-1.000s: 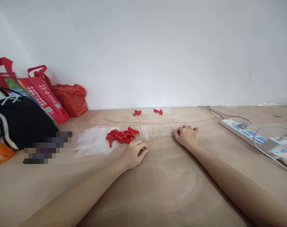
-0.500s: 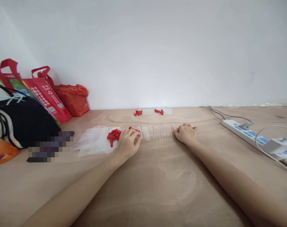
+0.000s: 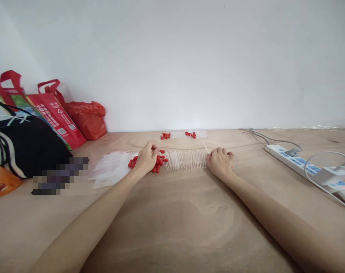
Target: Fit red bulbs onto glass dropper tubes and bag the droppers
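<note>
the left hand (image 3: 146, 157) has moved away from the row of sticks (image 3: 174, 160), over the caps (image 3: 159, 162) just left of it; its grip i cannot tell. at the row's right end, the right hand (image 3: 220, 163) narrowly pinches a tilted stick (image 3: 206, 147); light fingertips should spare its neighbours.

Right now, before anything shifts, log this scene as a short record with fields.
left hand: over the pile of red pieces; grip unclear
right hand: beside the row of thin sticks; one slanted stick at its fingertips
left side: clear plastic bags, black bag
right side: power strip
</note>
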Motion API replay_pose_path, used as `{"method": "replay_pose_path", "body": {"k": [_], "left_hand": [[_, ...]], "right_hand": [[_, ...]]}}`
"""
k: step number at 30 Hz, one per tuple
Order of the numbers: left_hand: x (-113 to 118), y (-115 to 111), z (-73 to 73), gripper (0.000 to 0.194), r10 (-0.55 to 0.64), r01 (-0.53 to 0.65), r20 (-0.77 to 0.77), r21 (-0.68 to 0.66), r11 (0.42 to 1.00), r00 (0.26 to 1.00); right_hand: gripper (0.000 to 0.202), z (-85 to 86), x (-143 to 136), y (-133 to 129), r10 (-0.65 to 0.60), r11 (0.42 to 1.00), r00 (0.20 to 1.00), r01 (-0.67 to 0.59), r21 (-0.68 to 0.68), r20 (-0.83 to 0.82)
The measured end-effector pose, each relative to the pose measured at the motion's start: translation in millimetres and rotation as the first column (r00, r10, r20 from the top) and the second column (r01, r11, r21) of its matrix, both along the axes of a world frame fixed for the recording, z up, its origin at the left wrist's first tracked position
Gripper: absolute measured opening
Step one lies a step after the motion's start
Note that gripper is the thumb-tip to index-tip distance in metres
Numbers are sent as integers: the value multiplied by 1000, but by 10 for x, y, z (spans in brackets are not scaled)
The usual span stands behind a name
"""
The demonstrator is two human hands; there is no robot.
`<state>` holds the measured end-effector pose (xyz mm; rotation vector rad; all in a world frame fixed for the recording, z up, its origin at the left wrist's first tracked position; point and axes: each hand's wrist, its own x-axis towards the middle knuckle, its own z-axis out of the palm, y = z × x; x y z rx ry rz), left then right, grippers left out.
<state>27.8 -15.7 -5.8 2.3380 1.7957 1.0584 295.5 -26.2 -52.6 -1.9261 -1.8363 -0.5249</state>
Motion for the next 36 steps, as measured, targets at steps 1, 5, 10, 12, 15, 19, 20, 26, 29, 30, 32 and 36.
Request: {"method": "replay_pose_path", "body": {"k": [1,5,10,12,15,19,20,26,29,30,32,36], "left_hand": [[10,-77,11,11,-84,85,42,-21,996,996],[33,-386,19,12,-350,346,-164,-56,937,922],[78,-591,-98,20,-451,526,-609,-65,848,653],[91,-612,-187,20,-468,525,-551,-63,849,691],[80,-607,-310,21,-428,438,-301,-39,898,852],[66,-598,-369,15,-434,428,-115,-74,901,894],[73,-602,-365,15,-438,433,-92,-76,898,894],[130,-656,-322,14,-413,406,-31,-124,905,910],[140,-669,-311,14,-416,410,-22,-132,902,909],[143,-672,-309,14,-424,418,-18,-130,899,906],[152,-676,-308,14,-434,431,-2,-123,894,901],[180,-684,-318,17,-450,454,60,-134,881,891]], "right_hand": [[30,-2,-7,-42,49,997,999,-48,53,-11],[23,-40,-45,-276,343,936,936,-334,111,-77],[19,-88,-110,-566,638,769,766,-639,15,-77],[24,-85,-128,-614,656,753,751,-658,-6,-72],[28,-71,-138,-613,659,747,747,-664,-37,-94],[23,-70,-151,-581,658,726,719,-684,-66,-223],[22,-74,-160,-580,655,720,708,-691,-66,-264],[20,-92,-246,-624,634,706,661,-706,-47,-401],[19,-90,-274,-638,631,707,658,-706,-46,-412],[18,-88,-279,-639,631,706,656,-706,-44,-414],[17,-83,-286,-639,633,703,651,-710,-41,-420],[17,-72,-286,-640,650,684,635,-729,-43,-418]]}}
